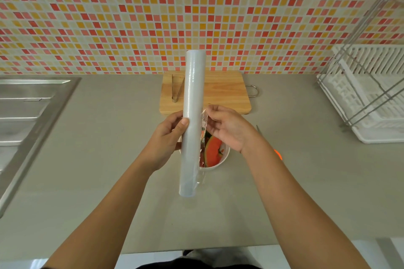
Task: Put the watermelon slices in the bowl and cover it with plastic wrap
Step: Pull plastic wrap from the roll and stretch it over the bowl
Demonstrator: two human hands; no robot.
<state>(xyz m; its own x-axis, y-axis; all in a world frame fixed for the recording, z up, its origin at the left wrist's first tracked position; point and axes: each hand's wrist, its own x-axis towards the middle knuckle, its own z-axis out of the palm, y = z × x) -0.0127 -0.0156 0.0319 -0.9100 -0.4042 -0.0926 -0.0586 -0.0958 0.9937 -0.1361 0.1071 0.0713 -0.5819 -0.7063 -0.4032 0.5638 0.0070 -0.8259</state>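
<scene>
A long white roll of plastic wrap (192,120) stands nearly upright above the counter. My left hand (168,137) grips the roll around its middle, thumb on the front. My right hand (227,129) pinches the loose clear edge of the film (204,123) just right of the roll. Below and behind the roll sits a white bowl (223,159) holding red watermelon slices (214,150) with green rind. The roll and my hands hide most of the bowl.
A wooden cutting board (223,91) lies against the tiled wall, metal tongs (177,88) on it. A steel sink drainboard (28,111) is at left. A white dish rack (371,98) stands at right. Something orange (278,154) and a metal tip (258,128) show behind my right forearm.
</scene>
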